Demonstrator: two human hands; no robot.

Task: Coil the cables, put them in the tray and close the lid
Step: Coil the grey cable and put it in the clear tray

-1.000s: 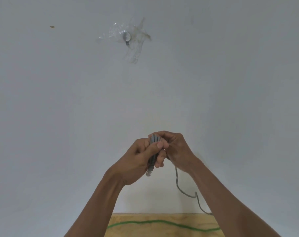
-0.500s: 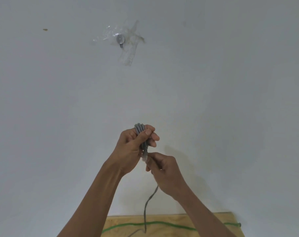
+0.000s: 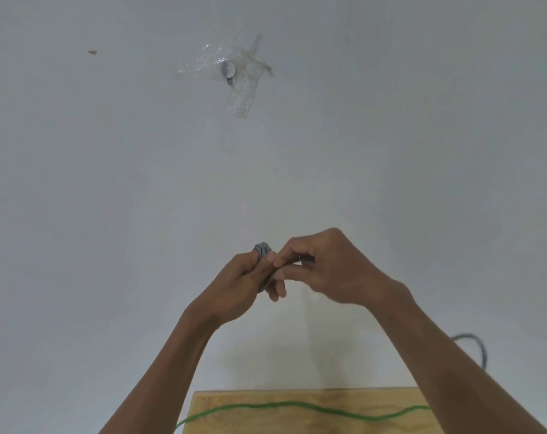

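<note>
My left hand is closed around a small bundle of grey cable, whose loops stick out above my thumb. My right hand pinches a strand of the same grey cable right beside the bundle, fingertips touching my left thumb. A loose loop of the grey cable shows past my right forearm at the lower right. A green cable lies in a wavy line across the wooden board. No tray or lid is in view.
A light wooden board lies at the bottom centre below my forearms. Behind my hands is a plain white wall with a small metal hook under clear tape high up, and a small brown speck at upper left.
My right hand has come up from below the bundle to its right side, bringing the grey strand with it. The hanging part of the cable has swung out to the right.
</note>
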